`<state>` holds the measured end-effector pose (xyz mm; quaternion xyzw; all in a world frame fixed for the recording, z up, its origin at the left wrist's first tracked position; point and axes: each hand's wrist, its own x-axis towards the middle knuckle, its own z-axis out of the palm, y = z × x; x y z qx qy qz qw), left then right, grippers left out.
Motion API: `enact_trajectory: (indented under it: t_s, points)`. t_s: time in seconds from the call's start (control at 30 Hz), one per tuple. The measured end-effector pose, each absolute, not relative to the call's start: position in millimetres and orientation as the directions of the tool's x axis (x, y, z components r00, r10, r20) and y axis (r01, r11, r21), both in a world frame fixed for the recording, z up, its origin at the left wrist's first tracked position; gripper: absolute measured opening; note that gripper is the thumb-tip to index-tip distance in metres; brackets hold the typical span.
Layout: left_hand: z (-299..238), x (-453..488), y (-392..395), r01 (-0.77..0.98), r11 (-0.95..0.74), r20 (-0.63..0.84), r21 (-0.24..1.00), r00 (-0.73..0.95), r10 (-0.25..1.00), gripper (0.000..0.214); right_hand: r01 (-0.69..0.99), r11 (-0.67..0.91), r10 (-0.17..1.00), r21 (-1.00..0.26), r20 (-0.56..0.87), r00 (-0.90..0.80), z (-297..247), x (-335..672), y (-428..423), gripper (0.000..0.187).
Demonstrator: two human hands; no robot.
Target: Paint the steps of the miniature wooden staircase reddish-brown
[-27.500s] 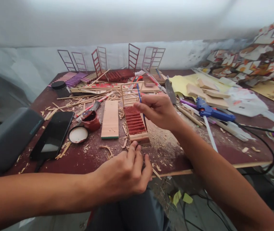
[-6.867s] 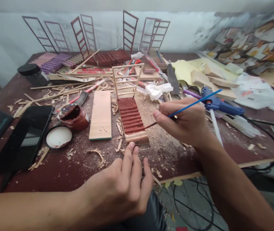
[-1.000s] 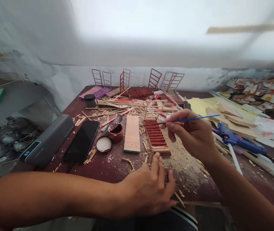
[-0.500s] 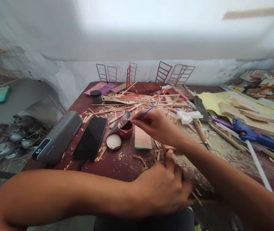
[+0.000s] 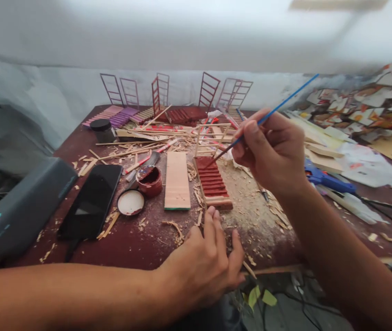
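A thin blue-handled paintbrush (image 5: 287,99) is pinched in my right hand (image 5: 271,149). Its tip meets the upper part of a small stepped wooden model (image 5: 213,178), whose ridges are coated dark red while its near end shows bare wood. My left hand (image 5: 206,257) lies at the model's near end, fingers stretched out and thumb apart, fingertips at or touching that edge. Left of the model is a plain wooden board (image 5: 177,181) with a green end. Beside that stand an open jar of dark red paint (image 5: 150,180) and its white-lined lid (image 5: 131,202).
A black phone (image 5: 92,200) and a grey power bank (image 5: 26,207) lie at left. Wood strips and shavings litter the table, with a dark-lidded jar (image 5: 102,130) behind. Small ladder-like frames (image 5: 209,89) stand at the back. A blue glue gun (image 5: 326,177) rests at right.
My right hand has moved right from the paint jar, bringing the brush to the stepped model. The view has shifted, uncovering the model; my left hand stays near its front end.
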<state>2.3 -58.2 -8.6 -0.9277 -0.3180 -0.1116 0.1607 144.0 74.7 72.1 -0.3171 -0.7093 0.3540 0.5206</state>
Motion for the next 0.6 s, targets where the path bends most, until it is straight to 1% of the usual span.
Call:
enact_trajectory:
  t_s: [0.1,0.2,0.27,0.47,0.6]
  points:
    - [-7.8,2.4,-58.7,0.626,-0.748,0.309,-0.220,0.772,0.555,0.055,0.006,0.477,0.847,-0.879,0.457,-0.272,53.6,163.7,80.5,0.028]
    - [-7.4,2.4,-57.7,0.620,-0.753,0.311,-0.219,0.776,0.549,0.054,0.089,0.423,0.861,-0.902,0.369,-0.349,38.5,168.4,83.2,0.029]
    - [-7.6,2.5,-56.7,0.617,-0.757,0.315,-0.215,0.778,0.544,0.053,0.113,0.416,0.851,-0.902,0.342,-0.399,34.3,166.8,83.6,0.030]
    - [-7.5,2.6,-56.1,0.616,-0.758,0.298,-0.212,0.780,0.550,0.052,0.103,0.441,0.822,-0.892,0.355,-0.445,31.7,162.6,83.6,0.021]
    - [-5.7,2.5,-57.0,0.615,-0.752,0.280,-0.235,0.784,0.554,0.053,0.073,0.473,0.795,-0.878,0.389,-0.466,27.2,160.9,84.7,0.023]
